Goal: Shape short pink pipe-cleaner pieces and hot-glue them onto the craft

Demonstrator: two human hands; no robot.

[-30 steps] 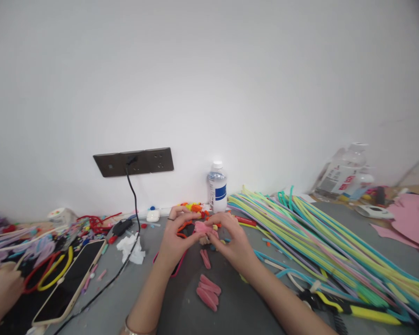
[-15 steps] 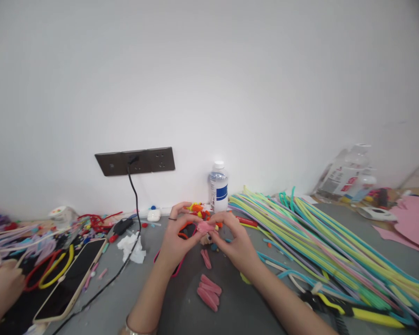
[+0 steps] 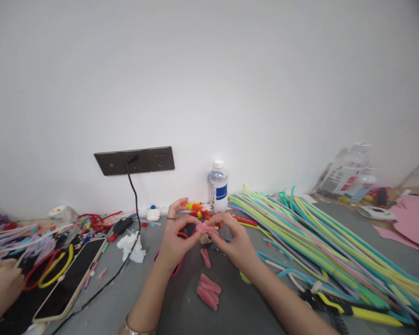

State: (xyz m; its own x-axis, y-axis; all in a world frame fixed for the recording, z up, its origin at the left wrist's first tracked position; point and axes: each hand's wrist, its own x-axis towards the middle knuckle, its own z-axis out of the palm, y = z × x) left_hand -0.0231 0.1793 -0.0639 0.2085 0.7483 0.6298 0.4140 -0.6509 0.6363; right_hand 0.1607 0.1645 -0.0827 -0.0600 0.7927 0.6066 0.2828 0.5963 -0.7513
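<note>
Between my two hands is a small fuzzy pink pipe-cleaner piece (image 3: 205,227). My left hand (image 3: 177,237) pinches its left end with thumb and index finger, the other fingers raised. At its right end, the thumb and index finger of my right hand (image 3: 232,237) are closed on it. Just below lies a folded pink piece (image 3: 206,258) on the grey table. Nearer to me rests a cluster of similar pink pieces (image 3: 209,291). Behind my fingers sit small orange, red and yellow bits (image 3: 196,208), partly hidden.
A white-capped bottle (image 3: 218,186) stands by the wall. Long pastel pipe cleaners (image 3: 321,246) cover the right side, with yellow-handled pliers (image 3: 366,314) in front. Left are a phone (image 3: 70,279), a black cable (image 3: 125,260), a crumpled tissue (image 3: 131,247) and another person's hand (image 3: 5,284).
The pink piece has turned slightly between my fingertips and looks narrower. My left hand's raised fingers have lifted a little. The loose pieces stay where they were.
</note>
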